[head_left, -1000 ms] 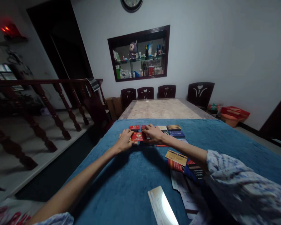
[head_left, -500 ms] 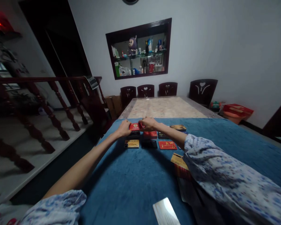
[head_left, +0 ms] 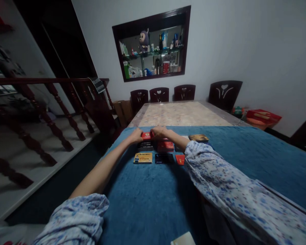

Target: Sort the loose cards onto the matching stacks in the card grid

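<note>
At the far side of the blue cloth, my left hand (head_left: 136,135) is closed on the left edge of a red card (head_left: 147,135). My right hand (head_left: 160,132) grips the same card's right edge; its fingers are partly hidden behind the hand. Just nearer to me lie a stack of black cards (head_left: 145,146) and a stack of red cards (head_left: 165,146). The front row has a yellow card (head_left: 142,158), a dark card (head_left: 164,159) and another red card (head_left: 180,159), partly covered by my right sleeve. A gold-brown card (head_left: 199,137) rests to the right.
A pale card (head_left: 183,239) lies at the near edge. The blue cloth (head_left: 142,197) covers the near part of the table (head_left: 186,114). Several dark chairs (head_left: 185,92) stand behind it, and a wooden railing (head_left: 53,88) runs along the left.
The view has shifted and my right forearm now crosses further left, covering more of the front red card. Both hands stay at the far red card.
</note>
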The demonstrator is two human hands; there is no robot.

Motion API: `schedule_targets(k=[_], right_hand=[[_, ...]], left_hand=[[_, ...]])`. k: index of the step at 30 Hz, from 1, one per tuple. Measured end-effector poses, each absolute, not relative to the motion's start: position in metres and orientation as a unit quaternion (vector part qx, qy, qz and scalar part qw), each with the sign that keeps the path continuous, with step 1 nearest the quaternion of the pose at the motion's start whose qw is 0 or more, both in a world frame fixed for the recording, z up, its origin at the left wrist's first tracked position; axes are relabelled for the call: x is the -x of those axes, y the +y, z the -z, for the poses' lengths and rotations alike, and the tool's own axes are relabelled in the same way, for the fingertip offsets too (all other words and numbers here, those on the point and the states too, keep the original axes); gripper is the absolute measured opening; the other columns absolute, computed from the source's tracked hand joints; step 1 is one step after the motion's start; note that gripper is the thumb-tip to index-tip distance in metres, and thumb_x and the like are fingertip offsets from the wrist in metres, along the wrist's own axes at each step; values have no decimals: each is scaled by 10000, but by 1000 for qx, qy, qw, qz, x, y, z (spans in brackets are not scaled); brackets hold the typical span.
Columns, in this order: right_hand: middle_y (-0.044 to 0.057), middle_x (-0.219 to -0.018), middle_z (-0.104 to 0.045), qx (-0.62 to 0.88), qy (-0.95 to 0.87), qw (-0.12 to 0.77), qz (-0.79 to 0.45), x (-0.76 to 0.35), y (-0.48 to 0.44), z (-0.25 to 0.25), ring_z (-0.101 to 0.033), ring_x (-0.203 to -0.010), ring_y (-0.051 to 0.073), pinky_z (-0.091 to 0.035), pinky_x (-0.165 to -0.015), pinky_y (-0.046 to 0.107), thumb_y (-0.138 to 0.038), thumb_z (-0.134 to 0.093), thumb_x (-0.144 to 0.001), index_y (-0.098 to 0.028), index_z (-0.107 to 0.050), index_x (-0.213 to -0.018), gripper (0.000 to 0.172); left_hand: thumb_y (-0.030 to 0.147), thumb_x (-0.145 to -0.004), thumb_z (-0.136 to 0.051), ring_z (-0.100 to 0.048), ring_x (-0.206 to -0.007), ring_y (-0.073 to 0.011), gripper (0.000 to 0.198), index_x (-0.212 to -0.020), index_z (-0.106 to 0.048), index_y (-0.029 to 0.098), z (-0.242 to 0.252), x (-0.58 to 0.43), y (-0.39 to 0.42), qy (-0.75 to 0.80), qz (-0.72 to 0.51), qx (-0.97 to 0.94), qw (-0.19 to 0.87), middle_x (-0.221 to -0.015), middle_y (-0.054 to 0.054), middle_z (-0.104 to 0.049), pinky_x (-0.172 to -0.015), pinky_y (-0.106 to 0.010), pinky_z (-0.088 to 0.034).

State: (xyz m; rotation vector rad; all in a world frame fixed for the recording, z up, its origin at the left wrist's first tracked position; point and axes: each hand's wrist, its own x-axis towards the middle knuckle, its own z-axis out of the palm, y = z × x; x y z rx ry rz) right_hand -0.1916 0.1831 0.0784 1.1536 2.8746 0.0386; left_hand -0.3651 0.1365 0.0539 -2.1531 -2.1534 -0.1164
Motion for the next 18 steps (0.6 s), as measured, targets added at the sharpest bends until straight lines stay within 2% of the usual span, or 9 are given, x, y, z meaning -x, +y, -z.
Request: schedule_targets(k=[10, 18], right_hand=[[152, -1236, -680, -386, 921, 46, 3, 209, 199, -61, -532, -1247, 361, -454, -979, 518, -402, -643, -810, -211, -714, -1157, 403], [176, -1211, -687, -401, 915, 51, 16, 216, 203, -54, -576, -1189, 373, -473, -968, 529, -325, -681, -756, -184, -719, -1129, 401]], left_hand=[[109, -634, -620, -641, -813, -163, 245, -844, -721, 182, -42, 374, 159, -718, 3, 695, -36, -790, 8, -706, -654, -181, -448], [116, -653, -629, -656, -880, -187, 281, -914, -726, 159, -34, 379, 169, -715, -3, 694, -84, -890, -24, -732, -717, -200, -477]])
